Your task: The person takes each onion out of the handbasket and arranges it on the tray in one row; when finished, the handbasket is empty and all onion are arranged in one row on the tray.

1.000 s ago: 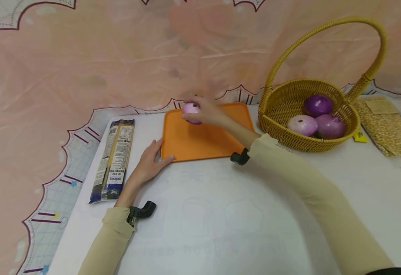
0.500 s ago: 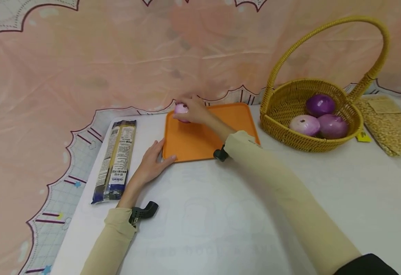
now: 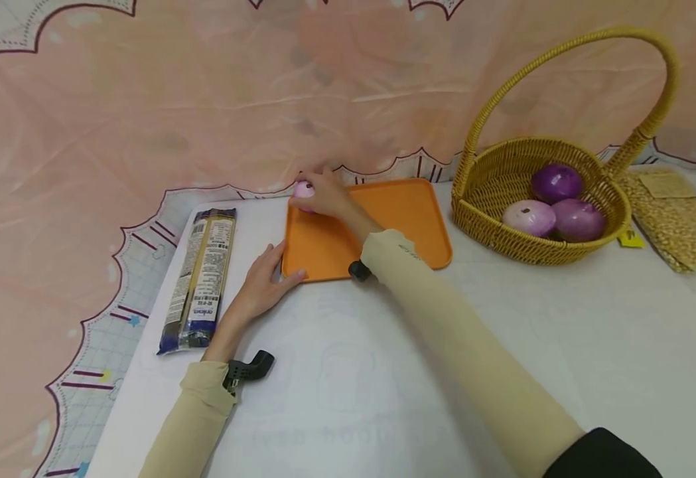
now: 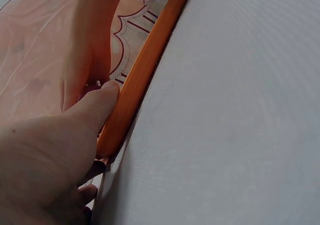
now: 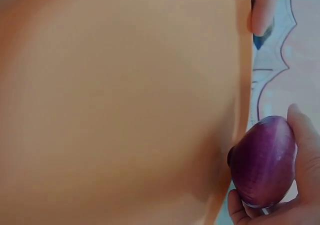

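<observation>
My right hand (image 3: 327, 195) grips a purple onion (image 3: 303, 190) at the far left corner of the orange tray (image 3: 395, 219). In the right wrist view the whole onion (image 5: 264, 162) shows between thumb and fingers, beside the tray's rim (image 5: 243, 85); whether it touches the tray I cannot tell. My left hand (image 3: 262, 284) holds the near left corner of the tray, thumb along the front edge, fingers along the left side. The left wrist view has its thumb (image 4: 102, 101) against the tray's edge (image 4: 137, 82).
A wicker basket (image 3: 485, 229) with a tall handle stands right of the tray, holding three purple onions (image 3: 577, 219). Farther right lies a bag of yellow kernels (image 3: 682, 226). A long noodle-like packet (image 3: 204, 279) lies left of the tray. Patterned cloth (image 3: 222, 99) rises behind the white table.
My right hand has moved left with the onion, from above the tray to its far left corner. My left hand stays at the near left corner.
</observation>
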The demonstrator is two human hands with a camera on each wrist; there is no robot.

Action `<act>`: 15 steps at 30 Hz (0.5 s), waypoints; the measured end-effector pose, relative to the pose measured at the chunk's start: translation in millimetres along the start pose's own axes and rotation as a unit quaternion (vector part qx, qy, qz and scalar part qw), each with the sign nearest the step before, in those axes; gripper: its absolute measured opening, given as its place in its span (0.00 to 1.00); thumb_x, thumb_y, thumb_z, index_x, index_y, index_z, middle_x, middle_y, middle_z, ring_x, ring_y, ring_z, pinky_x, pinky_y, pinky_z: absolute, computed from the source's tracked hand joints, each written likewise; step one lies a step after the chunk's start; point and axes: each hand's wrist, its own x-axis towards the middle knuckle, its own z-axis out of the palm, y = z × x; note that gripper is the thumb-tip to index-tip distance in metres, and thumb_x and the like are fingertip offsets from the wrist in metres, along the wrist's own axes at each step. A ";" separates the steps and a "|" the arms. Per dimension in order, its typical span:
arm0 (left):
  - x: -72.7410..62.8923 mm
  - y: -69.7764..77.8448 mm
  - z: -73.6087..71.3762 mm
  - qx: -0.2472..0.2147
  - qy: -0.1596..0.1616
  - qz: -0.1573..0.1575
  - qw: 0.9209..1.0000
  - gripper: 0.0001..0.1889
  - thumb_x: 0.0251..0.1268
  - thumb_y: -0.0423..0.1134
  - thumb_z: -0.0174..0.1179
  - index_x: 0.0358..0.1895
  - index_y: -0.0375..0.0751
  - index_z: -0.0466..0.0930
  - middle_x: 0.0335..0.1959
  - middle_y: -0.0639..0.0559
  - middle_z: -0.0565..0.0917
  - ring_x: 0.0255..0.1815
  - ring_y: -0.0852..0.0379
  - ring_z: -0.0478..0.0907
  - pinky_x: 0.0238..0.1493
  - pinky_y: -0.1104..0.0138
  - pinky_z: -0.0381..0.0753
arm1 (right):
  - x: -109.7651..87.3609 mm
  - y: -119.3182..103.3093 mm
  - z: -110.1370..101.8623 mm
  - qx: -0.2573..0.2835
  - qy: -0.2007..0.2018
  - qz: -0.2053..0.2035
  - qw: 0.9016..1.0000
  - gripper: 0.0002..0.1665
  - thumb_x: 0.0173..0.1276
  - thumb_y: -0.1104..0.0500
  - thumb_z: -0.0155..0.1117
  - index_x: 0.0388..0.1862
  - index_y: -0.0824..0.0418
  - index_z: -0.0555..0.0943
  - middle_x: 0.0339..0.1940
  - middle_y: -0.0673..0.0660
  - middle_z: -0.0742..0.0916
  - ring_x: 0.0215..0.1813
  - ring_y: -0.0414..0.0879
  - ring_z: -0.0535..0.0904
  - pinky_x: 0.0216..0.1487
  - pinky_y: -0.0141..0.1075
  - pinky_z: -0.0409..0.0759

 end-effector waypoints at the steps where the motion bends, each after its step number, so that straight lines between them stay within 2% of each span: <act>1: -0.3 0.0 0.5 0.000 0.000 -0.001 1.000 0.44 0.67 0.56 0.57 0.78 0.42 0.46 0.79 0.37 0.49 0.81 0.38 0.40 0.77 0.40 0.43 | 9.5 5.1 7.6 0.001 0.001 0.001 1.000 0.34 0.63 0.40 0.64 0.66 0.49 0.74 0.66 0.60 0.73 0.62 0.52 0.68 0.63 0.39 0.70; 3: -0.8 -0.2 1.2 -0.001 -0.001 -0.002 1.000 0.44 0.67 0.57 0.57 0.78 0.43 0.46 0.79 0.38 0.49 0.81 0.39 0.40 0.77 0.40 0.43 | 30.0 15.3 23.5 -0.002 -0.002 0.009 1.000 0.35 0.60 0.37 0.66 0.66 0.43 0.74 0.68 0.57 0.71 0.65 0.51 0.67 0.67 0.41 0.69; 10: 0.9 -1.3 1.8 0.005 -0.002 -0.003 1.000 0.44 0.67 0.57 0.57 0.79 0.43 0.45 0.79 0.39 0.49 0.81 0.39 0.40 0.77 0.40 0.43 | 37.4 8.6 33.2 -0.005 -0.013 0.007 1.000 0.37 0.60 0.35 0.65 0.67 0.43 0.72 0.70 0.59 0.68 0.68 0.54 0.64 0.68 0.44 0.69; 15: 1.6 -1.8 2.5 0.005 -0.003 -0.004 1.000 0.45 0.67 0.57 0.57 0.79 0.44 0.45 0.80 0.39 0.49 0.81 0.39 0.40 0.77 0.41 0.43 | 40.6 5.9 36.7 0.000 -0.021 0.021 1.000 0.38 0.61 0.35 0.65 0.68 0.43 0.70 0.72 0.60 0.65 0.70 0.57 0.60 0.69 0.44 0.69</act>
